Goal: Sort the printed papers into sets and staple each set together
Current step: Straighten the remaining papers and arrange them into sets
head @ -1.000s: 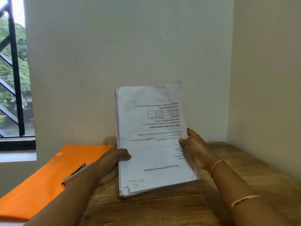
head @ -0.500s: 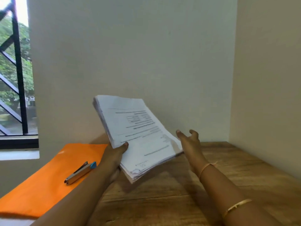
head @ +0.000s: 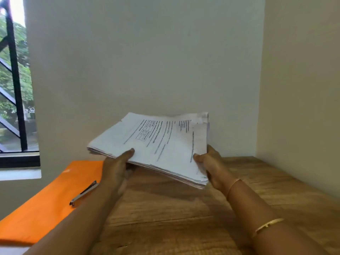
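Fingertips (head: 129, 151) of the left hand (head: 116, 168) pinch the near left edge of the stack of printed papers (head: 161, 144): the thumb lies on the top sheet, and the other fingers are tucked under the stack, mostly hidden and blurred. At the lower right corner of the stack the right hand (head: 215, 166) grips in the same way, its thumb pressed on the printed face and its fingers wrapped round the right edge.

Between the two hands the stack sits in the middle of the frame. It is one thick bundle with ragged, uneven edges, tilted so that its far side stands higher against the wall. It seems to be held clear of the wooden table (head: 184, 208), with a shadow showing beneath it.

Toward the lower left, a stapler (head: 83, 193) lies on an orange folder (head: 51, 199), apart from both hands and partly hidden by the left forearm. A window (head: 14, 89) with dark bars fills the upper left edge of the frame.

As for progress, the work looks barely started. All the sheets in view belong to one undivided bundle, no separate sets lie on the table, and nothing shows a staple, though the print is too small to tell where one document ends. Dividing the bundle into sets, squaring each one and stapling it all appear to remain.
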Action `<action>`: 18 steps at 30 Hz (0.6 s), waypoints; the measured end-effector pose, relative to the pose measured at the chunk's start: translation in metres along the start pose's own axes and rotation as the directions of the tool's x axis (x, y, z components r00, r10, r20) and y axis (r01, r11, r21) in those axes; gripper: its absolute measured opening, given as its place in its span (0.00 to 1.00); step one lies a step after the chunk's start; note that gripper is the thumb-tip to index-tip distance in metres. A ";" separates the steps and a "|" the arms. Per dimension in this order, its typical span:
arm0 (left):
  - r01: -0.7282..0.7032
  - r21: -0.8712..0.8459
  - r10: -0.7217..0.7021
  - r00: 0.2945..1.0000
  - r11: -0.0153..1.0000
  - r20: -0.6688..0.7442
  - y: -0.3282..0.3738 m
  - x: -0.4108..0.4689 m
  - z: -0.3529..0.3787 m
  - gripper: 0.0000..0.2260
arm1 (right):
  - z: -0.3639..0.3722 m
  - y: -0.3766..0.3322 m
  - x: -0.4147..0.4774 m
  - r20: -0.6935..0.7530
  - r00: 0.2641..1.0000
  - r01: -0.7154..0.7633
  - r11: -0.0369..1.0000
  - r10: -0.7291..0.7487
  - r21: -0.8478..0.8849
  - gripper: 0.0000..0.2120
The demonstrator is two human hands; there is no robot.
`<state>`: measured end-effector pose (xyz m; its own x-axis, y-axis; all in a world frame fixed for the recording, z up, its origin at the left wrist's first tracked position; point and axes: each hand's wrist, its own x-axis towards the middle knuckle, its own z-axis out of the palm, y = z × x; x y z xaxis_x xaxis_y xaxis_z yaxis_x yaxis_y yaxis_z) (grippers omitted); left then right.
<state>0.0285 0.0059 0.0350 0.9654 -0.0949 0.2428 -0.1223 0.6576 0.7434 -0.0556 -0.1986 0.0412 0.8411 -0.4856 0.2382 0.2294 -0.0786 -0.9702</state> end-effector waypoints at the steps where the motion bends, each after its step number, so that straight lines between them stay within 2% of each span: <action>1: -0.008 -0.026 0.008 1.000 1.000 -0.025 0.005 0.004 -0.005 0.10 | -0.009 -0.003 0.000 -0.035 0.998 0.041 0.997 -0.043 -0.072 0.15; 3: -0.034 -0.006 0.034 0.999 0.999 -0.032 0.016 0.010 -0.015 0.08 | -0.024 -0.005 0.003 -0.084 0.992 0.077 0.987 -0.089 -0.139 0.13; 6: -0.025 0.298 0.021 1.000 0.954 0.016 0.024 0.013 -0.024 0.06 | -0.039 -0.001 0.009 -0.152 0.967 0.157 0.951 -0.202 -0.268 0.12; 8: -0.050 0.567 -0.003 0.996 0.823 0.091 0.019 0.010 -0.026 0.06 | -0.045 -0.001 0.009 -0.183 0.933 0.218 0.891 -0.310 -0.398 0.12; 11: -0.216 0.836 -0.051 0.959 0.505 0.278 0.005 0.002 -0.023 0.10 | -0.049 -0.001 0.007 -0.170 0.875 0.319 0.805 -0.453 -0.501 0.09; 13: -0.305 0.860 -0.009 0.941 0.409 0.338 -0.001 0.002 -0.022 0.12 | -0.049 -0.002 0.007 -0.178 0.854 0.352 0.794 -0.489 -0.495 0.07; 15: -0.353 0.850 0.097 0.934 0.392 0.344 -0.003 0.005 -0.021 0.11 | -0.051 -0.006 0.009 -0.212 0.849 0.367 0.828 -0.484 -0.424 0.09; 18: -0.347 0.887 0.154 0.937 0.303 0.314 -0.009 0.008 -0.024 0.11 | -0.056 -0.003 0.011 -0.246 0.895 0.315 0.918 -0.372 -0.242 0.12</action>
<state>0.0430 0.0171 0.0150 0.8133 -0.2222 0.5378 -0.5767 -0.4307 0.6942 -0.0750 -0.2522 0.0444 0.5471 -0.6197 0.5627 0.3567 -0.4355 -0.8265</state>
